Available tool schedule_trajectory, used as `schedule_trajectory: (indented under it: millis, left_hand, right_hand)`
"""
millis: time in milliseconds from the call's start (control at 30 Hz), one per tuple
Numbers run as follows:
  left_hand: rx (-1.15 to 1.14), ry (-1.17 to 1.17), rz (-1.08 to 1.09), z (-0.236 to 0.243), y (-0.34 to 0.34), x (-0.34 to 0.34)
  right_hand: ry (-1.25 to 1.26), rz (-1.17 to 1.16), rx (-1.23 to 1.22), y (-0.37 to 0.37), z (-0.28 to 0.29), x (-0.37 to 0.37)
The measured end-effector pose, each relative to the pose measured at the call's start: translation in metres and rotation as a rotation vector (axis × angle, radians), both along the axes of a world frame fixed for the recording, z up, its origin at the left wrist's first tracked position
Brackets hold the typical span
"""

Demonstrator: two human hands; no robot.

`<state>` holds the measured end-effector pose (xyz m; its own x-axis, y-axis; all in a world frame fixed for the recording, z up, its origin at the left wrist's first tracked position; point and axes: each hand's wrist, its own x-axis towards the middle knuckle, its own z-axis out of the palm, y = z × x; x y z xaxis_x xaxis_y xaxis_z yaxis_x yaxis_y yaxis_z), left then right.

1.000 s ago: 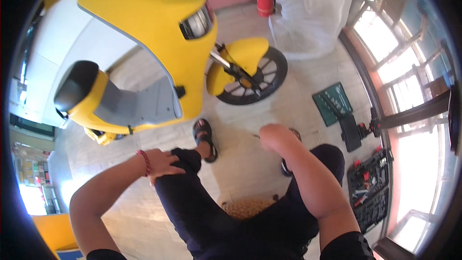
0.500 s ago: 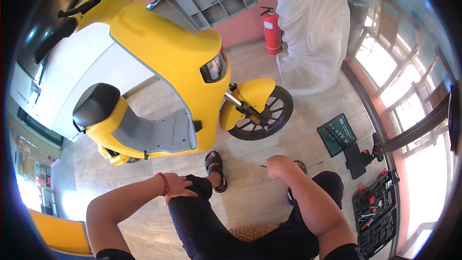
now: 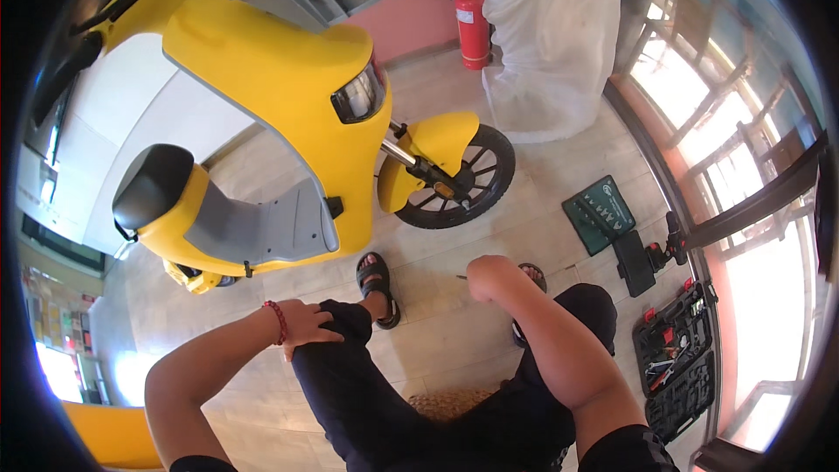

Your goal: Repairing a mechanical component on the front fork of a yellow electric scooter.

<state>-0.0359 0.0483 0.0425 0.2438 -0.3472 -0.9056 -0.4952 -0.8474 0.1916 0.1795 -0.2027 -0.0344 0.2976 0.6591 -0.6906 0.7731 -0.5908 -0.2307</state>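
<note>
My left hand (image 3: 308,325), with a red bead bracelet on its wrist, rests on my left knee, its fingers lying over the dark trouser cloth. Out in front of my right knee, my right hand (image 3: 492,279) is closed around a thin object (image 3: 461,277). Only a short dark tip of it pokes out on the left, so its kind cannot be made out. Facing me is a yellow electric scooter (image 3: 271,70) with a black seat (image 3: 157,179) and a grey footboard (image 3: 262,225). Its front wheel (image 3: 495,177) stands beyond my right hand.
On the floor to the right lie a green tool mat (image 3: 599,214), a black case (image 3: 634,264), a cordless drill (image 3: 671,245) and an open toolbox (image 3: 673,363). A red fire extinguisher (image 3: 473,31) stands by the wall beside a white-draped object (image 3: 551,44). Windows line the right side.
The view has turned slightly, so the scooter and floor things sit farther left and higher in it. My left hand stays on the knee; my right stays closed around the thin object.
</note>
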Motion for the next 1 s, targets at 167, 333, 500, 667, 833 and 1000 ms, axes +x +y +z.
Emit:
schedule_trajectory:
  millis: [167, 333, 500, 667, 833, 1000]
  left_hand:
    - [-0.025, -0.044, 0.013, -0.002, 0.003, -0.003]
    - [-0.025, -0.065, 0.003, -0.002, 0.004, -0.005]
    - [0.005, -0.014, 0.027, -0.002, 0.004, -0.003]
    - [0.031, 0.001, 0.017, 0.006, -0.001, 0.001]
    - [0.023, -0.003, 0.018, 0.005, 0.0, -0.002]
    - [0.011, -0.006, 0.016, 0.002, 0.002, -0.002]
  right_hand:
    - [-0.002, -0.039, 0.024, -0.001, -0.002, 0.0]
    - [-0.011, -0.056, 0.013, -0.001, 0.005, -0.004]
    - [-0.028, -0.103, 0.021, -0.001, 0.002, -0.005]
    - [-0.042, -0.066, 0.03, 0.0, -0.011, -0.003]
    - [-0.048, -0.034, 0.011, 0.002, -0.014, -0.004]
    - [-0.045, -0.046, 0.015, 0.002, -0.01, -0.005]
